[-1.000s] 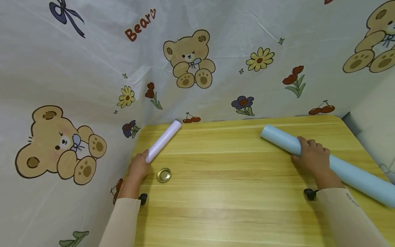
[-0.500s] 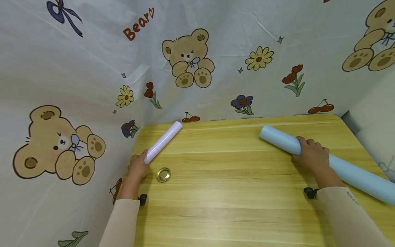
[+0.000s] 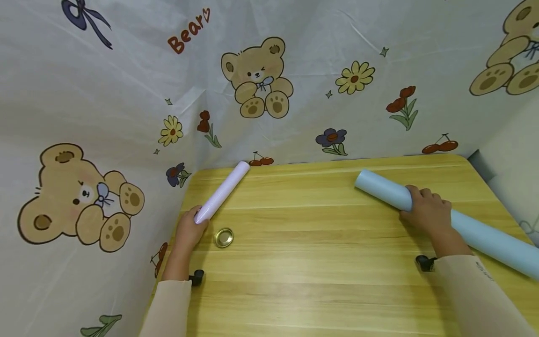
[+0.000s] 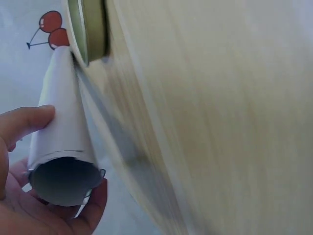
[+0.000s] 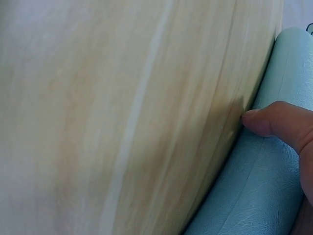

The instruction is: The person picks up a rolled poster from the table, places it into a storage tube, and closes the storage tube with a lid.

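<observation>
My left hand [image 3: 190, 229] holds the near end of a narrow lilac roll [image 3: 223, 192] at the left of the table. In the left wrist view its thumb lies along the top of the roll and the other fingers curl beneath the hollow end, where the loose edge of the rolled sheet shows. My right hand [image 3: 429, 213] grips a longer, thicker light-blue roll [image 3: 492, 234] around its middle, on the table's right side. The right wrist view shows the thumb [image 5: 276, 122] pressing on the finely creased blue surface; the other fingers are mostly hidden.
A small round gold-coloured thing [image 3: 223, 238] with a raised rim lies just right of my left hand. The wooden table [image 3: 311, 262] meets a bear-print cloth [image 3: 311, 93] at the back and left. The blue roll runs past the right edge of the head view.
My left hand has shifted slightly on the lilac roll, so its fingertips now show right of the near end. The right hand and blue roll stay nearly still; the head view moved slightly.
</observation>
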The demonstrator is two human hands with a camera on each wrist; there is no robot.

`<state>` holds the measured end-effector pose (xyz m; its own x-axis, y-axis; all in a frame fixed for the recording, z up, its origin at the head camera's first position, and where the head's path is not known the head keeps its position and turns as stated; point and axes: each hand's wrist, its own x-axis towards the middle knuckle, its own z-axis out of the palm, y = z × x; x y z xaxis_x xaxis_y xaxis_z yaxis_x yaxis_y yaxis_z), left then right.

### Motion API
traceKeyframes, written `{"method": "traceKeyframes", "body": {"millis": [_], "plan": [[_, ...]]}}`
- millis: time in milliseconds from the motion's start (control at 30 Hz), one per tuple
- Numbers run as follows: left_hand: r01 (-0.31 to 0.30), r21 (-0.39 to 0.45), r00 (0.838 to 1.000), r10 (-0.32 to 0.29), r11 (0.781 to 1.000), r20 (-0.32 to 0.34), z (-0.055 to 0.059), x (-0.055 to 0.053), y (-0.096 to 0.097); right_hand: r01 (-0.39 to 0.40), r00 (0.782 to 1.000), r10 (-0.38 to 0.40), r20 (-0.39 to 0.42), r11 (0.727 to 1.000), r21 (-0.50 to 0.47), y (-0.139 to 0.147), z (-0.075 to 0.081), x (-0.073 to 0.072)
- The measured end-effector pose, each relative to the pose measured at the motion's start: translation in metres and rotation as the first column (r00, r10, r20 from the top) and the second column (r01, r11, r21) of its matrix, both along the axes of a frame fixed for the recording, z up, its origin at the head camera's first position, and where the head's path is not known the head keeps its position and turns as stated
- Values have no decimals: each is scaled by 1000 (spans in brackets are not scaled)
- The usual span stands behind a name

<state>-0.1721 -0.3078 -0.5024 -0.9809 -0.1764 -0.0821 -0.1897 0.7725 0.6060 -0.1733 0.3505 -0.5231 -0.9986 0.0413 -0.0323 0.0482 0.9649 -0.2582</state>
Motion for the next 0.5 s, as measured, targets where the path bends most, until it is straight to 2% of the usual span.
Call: {"method": "traceKeyframes", "body": {"millis": [133,300,500], "plan": [[-54,102,998,58,993,-34,3,6,3,-5,1000,6,-8,1000,6,-1,1,-1],[-89,232,988,115,969,-103,6,10,7,-13,1000,13,-6,1000,15,-1,3,-1],[-150,327,962,214,933,-171,11,13,13,-39,999,39,0,999,28,-3,3,0]]}}
